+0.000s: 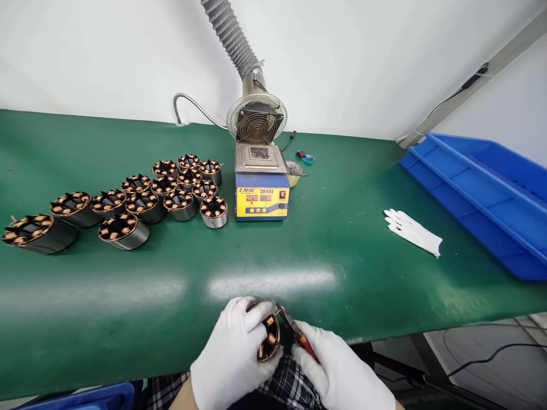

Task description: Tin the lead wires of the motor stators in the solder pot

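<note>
White cloth gloves (412, 230) lie on the glossy green mat (342, 245). The stators (128, 230) show dull metal shells and copper windings.

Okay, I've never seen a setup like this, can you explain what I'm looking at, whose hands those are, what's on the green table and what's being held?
This is one picture from a camera worn on a person's head, looking down at their own white-gloved hands. The left hand grips a round metal part wound with copper coils, a motor stator. The right hand holds red-handled pliers or cutters, tip at the stator's edge. On the green bench, many more stators sit to the left. In the middle is a yellow-and-blue heated pot with a display, and behind it a fan on a ribbed hose. A spare pair of white gloves and blue bins lie to the right.
</note>
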Available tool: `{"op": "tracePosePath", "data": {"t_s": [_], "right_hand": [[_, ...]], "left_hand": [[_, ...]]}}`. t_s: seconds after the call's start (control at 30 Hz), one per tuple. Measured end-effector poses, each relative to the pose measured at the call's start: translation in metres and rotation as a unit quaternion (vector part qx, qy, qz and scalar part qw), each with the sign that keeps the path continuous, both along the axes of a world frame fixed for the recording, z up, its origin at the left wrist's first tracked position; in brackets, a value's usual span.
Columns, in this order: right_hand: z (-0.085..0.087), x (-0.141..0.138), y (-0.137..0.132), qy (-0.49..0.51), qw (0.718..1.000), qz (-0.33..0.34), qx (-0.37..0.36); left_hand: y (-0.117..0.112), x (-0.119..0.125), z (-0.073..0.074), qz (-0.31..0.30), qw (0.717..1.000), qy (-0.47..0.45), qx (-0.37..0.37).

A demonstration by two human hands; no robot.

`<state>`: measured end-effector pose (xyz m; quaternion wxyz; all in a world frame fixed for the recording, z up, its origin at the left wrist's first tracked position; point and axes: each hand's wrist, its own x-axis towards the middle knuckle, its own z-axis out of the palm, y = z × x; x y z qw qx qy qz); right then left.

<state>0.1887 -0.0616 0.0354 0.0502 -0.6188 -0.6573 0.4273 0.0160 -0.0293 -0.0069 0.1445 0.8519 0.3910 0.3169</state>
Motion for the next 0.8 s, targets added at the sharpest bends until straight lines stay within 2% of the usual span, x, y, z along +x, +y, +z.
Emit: {"op": "tracePosePath", "data": {"t_s": [0.2, 0.33, 0.43, 0.5, 0.6, 0.7, 0.77, 0.8], "right_hand": [[-0.01, 0.0, -0.004, -0.044, 0.998, -0.001, 0.037], [-0.019, -0.006, -0.006, -0.153, 0.986, 0.03, 0.059], [-0.019, 0.005, 0.004, -0.208, 0.976, 0.039, 0.051], [-0.017, 0.026, 0.019, -0.239, 0.97, -0.006, 0.038], [-0.017, 0.069, 0.049, -0.349, 0.931, -0.104, 0.036], [-0.021, 0.097, 0.072, -0.403, 0.901, -0.136, 0.085], [-0.023, 0.092, 0.076, -0.349, 0.91, -0.155, 0.163], [-0.023, 0.08, 0.074, -0.262, 0.932, -0.162, 0.19]], "left_hand": [[0.002, 0.001, 0.0, 0.0, 1.0, -0.002, -0.002], [0.002, 0.001, -0.001, 0.0, 1.0, 0.001, -0.003], [0.002, 0.001, -0.003, -0.003, 1.0, 0.001, -0.004], [0.002, 0.0, -0.004, -0.005, 1.0, -0.002, -0.005], [0.0, -0.001, -0.003, -0.008, 1.0, -0.021, -0.001], [0.001, -0.006, 0.009, 0.015, 0.997, -0.054, -0.05], [0.005, -0.011, 0.022, 0.016, 0.99, -0.085, -0.114], [0.008, -0.015, 0.028, 0.0, 0.984, -0.098, -0.147]]}}
